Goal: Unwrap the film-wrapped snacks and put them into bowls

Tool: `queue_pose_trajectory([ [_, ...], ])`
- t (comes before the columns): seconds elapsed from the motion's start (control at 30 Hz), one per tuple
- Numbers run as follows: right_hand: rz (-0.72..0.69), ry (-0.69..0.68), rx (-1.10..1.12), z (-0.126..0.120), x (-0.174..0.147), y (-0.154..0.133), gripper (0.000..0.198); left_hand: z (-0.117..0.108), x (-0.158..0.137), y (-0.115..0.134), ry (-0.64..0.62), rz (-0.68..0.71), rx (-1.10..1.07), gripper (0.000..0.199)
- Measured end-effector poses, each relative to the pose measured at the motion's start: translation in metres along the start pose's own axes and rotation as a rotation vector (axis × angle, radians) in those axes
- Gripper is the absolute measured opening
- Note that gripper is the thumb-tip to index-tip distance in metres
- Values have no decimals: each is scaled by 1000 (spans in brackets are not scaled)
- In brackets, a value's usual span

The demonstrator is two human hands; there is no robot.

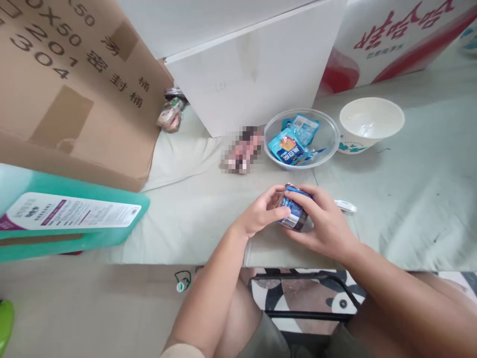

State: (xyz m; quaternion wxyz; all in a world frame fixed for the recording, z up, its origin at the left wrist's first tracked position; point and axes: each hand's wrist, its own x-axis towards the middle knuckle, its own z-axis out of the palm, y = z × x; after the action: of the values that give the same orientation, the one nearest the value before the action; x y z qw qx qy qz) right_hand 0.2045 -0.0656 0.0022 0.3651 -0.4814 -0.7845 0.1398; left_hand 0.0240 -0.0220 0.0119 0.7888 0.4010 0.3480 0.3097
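Observation:
Just above the cloth near the front edge is a small wrapped snack pack point(293, 211) with a blue label, a barcode and dark contents. My left hand point(259, 213) grips its left side, the thumb lying across the front. From the right, my right hand point(328, 223) closes around it, with fingers over the top and the thumb below. Parts of the pack are covered by my fingers. Beyond my hands sits a clear plastic bowl point(333, 144) with several blue packets point(288, 147) inside. A slim white object point(346, 205) lies partly behind my right hand.
A white paper tub point(372, 119) stands right of the bowl. Behind are a white box point(257, 74) and a red-and-white carton point(391, 54). On the left are a cardboard box point(93, 129), a green jug point(134, 199) and a wrapped item point(171, 117). A pixelated patch hides something near the bowl.

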Motion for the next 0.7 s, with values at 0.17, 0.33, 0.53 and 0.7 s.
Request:
queue_pose_trajectory([
  [0.17,-20,15,80,-12,0,8,59,5,10,-3,79,56,0,64],
  [0.33,185,66,-124,-27,-2,33,31,-2,14,4,220,74,-292,60],
  [0.53,207,-130,-344,-25,-9,57,24,-8,13,8,262,76,-474,66],
  [0.7,205,-82,-191,-24,-3,47,19,-11,18,10,317,125,-439,56],
])
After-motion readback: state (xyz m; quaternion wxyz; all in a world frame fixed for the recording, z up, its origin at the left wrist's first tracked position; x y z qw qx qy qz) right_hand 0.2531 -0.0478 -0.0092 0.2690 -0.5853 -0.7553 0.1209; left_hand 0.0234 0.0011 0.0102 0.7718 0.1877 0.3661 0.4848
